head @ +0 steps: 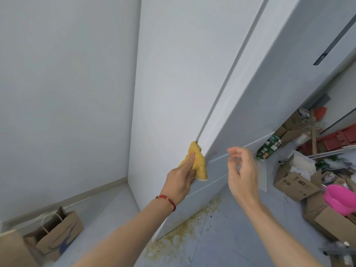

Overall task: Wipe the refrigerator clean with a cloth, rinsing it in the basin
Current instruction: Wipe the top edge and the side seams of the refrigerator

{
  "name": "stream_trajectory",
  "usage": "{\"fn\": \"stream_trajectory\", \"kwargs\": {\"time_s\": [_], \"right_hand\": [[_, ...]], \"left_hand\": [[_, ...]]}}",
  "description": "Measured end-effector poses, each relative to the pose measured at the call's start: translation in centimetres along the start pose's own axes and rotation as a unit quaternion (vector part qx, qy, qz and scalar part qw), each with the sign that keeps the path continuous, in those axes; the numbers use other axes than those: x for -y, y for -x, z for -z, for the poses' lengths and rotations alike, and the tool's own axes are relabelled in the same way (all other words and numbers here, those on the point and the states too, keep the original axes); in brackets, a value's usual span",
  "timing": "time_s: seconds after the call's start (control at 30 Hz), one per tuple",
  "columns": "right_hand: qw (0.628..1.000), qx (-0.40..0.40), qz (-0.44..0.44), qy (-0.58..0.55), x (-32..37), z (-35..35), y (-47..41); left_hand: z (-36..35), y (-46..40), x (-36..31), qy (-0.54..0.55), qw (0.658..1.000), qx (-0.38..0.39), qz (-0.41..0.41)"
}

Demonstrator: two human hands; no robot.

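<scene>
A tall white refrigerator [173, 83] fills the middle of the head view, seen from its side and front corner. My left hand [180, 180] grips a yellow cloth [196, 160] and presses it against the corner edge where the side panel meets the door. My right hand [241, 170] hovers in front of the door [256, 93], holding nothing, fingers loosely curled. A pink basin [339, 197] rests on cardboard boxes at the right edge.
A white wall [63, 93] stands left of the refrigerator. A brown paper bag [59, 234] sits on the floor at lower left. Yellowish crumbs [185, 232] lie on the floor by the refrigerator's base. Cardboard boxes [294, 182] and clutter crowd the right.
</scene>
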State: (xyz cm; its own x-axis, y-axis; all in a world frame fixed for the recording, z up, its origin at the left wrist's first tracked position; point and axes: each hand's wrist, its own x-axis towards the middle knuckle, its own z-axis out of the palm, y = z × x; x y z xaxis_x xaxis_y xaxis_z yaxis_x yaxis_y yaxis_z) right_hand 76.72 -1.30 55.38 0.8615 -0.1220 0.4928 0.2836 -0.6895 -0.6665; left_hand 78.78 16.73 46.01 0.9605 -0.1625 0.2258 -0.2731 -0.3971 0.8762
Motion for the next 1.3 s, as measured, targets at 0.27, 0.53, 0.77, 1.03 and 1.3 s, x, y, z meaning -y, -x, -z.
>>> {"fn": "stream_trajectory", "kwargs": {"time_s": [0.27, 0.53, 0.77, 1.03, 1.3], "right_hand": [[0.977, 0.135, -0.166, -0.018, -0.8, -4.6, 6.7], [0.903, 0.199, -0.34, -0.17, 1.4, -8.9, 8.3], [0.953, 0.096, -0.286, -0.037, 4.1, -8.3, 7.4], [0.716, 0.099, -0.56, -0.404, 7.8, -11.7, 9.8], [0.752, -0.038, -0.492, -0.436, 9.6, -12.3, 8.8]], "left_hand": [[3.6, 5.1, 0.9, 0.228, 0.956, 0.07, 0.171], [7.7, 5.5, 3.6, 0.552, 0.717, 0.118, 0.41], [9.2, 5.1, 3.3, 0.331, 0.898, 0.132, 0.259], [11.8, 2.1, 0.8, 0.061, 0.947, 0.308, 0.073], [19.3, 0.2, 4.5, 0.227, 0.929, 0.174, 0.236]]}}
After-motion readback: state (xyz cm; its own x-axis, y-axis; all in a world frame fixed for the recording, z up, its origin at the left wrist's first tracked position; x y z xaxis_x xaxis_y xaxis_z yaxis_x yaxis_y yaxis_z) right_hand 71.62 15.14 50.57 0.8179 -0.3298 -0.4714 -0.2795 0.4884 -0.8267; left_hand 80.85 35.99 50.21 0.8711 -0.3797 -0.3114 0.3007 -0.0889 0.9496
